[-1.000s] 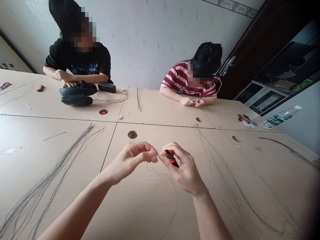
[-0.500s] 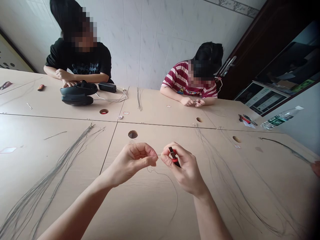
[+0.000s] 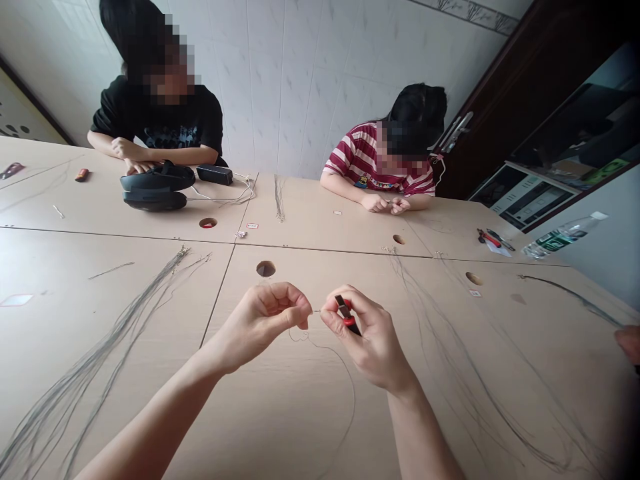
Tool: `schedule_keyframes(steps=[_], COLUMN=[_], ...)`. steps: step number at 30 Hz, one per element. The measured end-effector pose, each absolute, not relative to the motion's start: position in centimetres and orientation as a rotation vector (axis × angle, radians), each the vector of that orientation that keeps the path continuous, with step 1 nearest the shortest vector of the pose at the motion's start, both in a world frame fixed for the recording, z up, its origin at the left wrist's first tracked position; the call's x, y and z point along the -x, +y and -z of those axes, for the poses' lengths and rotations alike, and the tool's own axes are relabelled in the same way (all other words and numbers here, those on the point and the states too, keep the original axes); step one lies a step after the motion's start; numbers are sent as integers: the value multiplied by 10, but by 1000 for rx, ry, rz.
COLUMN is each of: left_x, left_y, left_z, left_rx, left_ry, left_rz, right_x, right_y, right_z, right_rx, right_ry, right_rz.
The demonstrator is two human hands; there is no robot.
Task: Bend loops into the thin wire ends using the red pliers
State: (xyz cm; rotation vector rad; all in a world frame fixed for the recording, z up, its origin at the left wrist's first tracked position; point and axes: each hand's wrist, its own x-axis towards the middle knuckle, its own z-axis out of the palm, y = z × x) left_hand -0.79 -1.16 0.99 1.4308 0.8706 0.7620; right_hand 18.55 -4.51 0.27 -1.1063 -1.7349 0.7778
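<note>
Above the middle of the table [image 3: 280, 413], my left hand [image 3: 267, 320] pinches one end of a thin cord [image 3: 353, 387]. The cord loops under the fingers and trails down toward the near edge. Close by on the right, my right hand [image 3: 367, 333] has thumb and forefinger closed at the other side of the short piece between the hands. Tucked in that same hand is a small tool [image 3: 349, 316] with a dark metal head and red and black handle. A narrow gap separates the fingertips. Details of the tiny piece are too small to tell.
Bundles of grey cords [image 3: 130, 313] lie left, with more cords [image 3: 465, 360] at right. Two people sit opposite. A black headset [image 3: 155, 189], a black box [image 3: 215, 175], a bottle [image 3: 563, 235] and red-handled pliers [image 3: 489, 238] are farther back. Another hand [image 3: 629, 341] shows at the right edge.
The fingertips of my left hand have shifted slightly left, widening the gap between the hands. The cord loop moved a little left with them. At the right edge, the other person's hand moved slightly.
</note>
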Motion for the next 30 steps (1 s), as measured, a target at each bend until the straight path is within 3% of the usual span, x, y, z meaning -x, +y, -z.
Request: schedule_keyframes(steps=[30], left_x=[5], left_y=[-16], left_z=[-9], left_rx=[-1531], left_ry=[915], left_rz=[-817], right_x=[-185], right_y=[-47], right_z=[-5], right_rx=[1149], right_ry=[-1676], right_rz=[-896])
